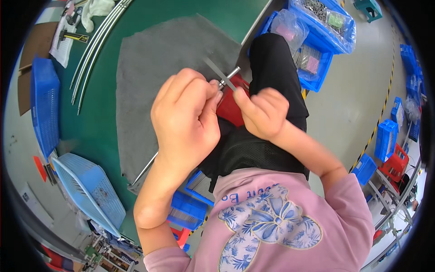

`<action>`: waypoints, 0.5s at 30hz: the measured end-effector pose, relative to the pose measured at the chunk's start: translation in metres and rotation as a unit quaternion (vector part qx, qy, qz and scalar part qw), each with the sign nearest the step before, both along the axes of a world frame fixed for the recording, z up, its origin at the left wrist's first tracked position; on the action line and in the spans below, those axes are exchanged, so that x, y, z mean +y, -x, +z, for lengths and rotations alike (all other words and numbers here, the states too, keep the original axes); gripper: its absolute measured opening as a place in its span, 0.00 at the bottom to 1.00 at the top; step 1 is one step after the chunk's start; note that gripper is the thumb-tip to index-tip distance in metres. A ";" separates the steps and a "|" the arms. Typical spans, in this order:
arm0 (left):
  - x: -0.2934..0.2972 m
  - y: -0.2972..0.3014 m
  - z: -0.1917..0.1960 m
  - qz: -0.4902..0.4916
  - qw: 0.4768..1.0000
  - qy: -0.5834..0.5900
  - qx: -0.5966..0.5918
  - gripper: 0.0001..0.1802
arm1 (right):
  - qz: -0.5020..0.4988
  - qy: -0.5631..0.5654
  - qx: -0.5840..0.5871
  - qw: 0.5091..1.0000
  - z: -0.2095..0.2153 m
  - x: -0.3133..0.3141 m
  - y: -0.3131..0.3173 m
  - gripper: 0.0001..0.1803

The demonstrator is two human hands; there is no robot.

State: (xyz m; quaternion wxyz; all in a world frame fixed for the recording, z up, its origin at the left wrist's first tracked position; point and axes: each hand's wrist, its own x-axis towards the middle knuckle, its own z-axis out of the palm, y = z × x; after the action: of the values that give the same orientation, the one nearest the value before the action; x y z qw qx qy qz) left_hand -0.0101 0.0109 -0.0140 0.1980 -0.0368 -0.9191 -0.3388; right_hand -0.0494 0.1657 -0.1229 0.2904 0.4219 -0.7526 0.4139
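Note:
My left hand (186,115) is closed around a thin shiny metal rod (233,72), whose tip sticks out past the fingertips. Between the thumb and fingers of my right hand (267,111) is a flat grey file (216,69), crossing the rod close to its tip. It appears to touch the rod, though motion blurs the file's far end. A grey cloth (149,77) lies below my left hand. Past my left forearm a length of metal rod (144,170) shows over the cloth; whether it belongs to the held rod is hidden.
Several long metal rods (93,54) lie on the green table (149,16). Blue baskets (45,106) stand at the left. Blue bins (324,75) with metal parts are at the upper right. Red seat material (231,109) shows by my leg. A hammer (74,36) lies far left.

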 end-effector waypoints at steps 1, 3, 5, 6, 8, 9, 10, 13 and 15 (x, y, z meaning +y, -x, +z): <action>-0.001 0.000 0.000 -0.001 1.000 0.000 -0.001 0.10 | -0.012 0.042 0.036 0.998 0.003 -0.009 0.009 0.23; -0.001 -0.001 0.001 0.001 1.000 -0.011 -0.006 0.10 | -0.006 0.035 0.030 0.999 -0.007 -0.005 0.001 0.22; -0.002 0.001 0.000 0.003 1.000 -0.021 -0.012 0.10 | 0.022 -0.016 -0.008 1.000 -0.020 0.016 -0.012 0.27; -0.003 0.003 0.001 0.000 1.000 -0.006 -0.010 0.10 | 0.028 -0.047 -0.014 0.998 -0.023 0.022 -0.010 0.27; -0.003 0.001 -0.001 -0.011 1.000 -0.001 0.004 0.10 | 0.034 -0.022 -0.001 0.999 0.001 0.009 0.006 0.26; -0.001 -0.001 -0.001 -0.014 1.000 -0.003 0.001 0.10 | 0.040 0.004 0.018 0.999 0.009 0.000 0.013 0.25; -0.001 -0.002 0.000 -0.010 1.000 -0.010 -0.002 0.10 | 0.043 0.024 0.012 0.999 0.006 -0.006 0.013 0.25; -0.002 0.000 0.001 0.003 1.000 -0.015 -0.012 0.10 | 0.043 0.000 -0.007 0.999 -0.015 0.012 -0.005 0.28; -0.003 0.001 0.001 -0.004 1.000 0.005 -0.013 0.10 | 0.051 -0.034 -0.014 0.998 -0.019 0.017 0.001 0.28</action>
State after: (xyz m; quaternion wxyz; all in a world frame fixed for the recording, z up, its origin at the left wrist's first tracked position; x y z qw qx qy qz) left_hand -0.0112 0.0081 -0.0131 0.1846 -0.0367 -0.9231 -0.3353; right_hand -0.0508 0.1823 -0.1416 0.2432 0.4635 -0.7479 0.4082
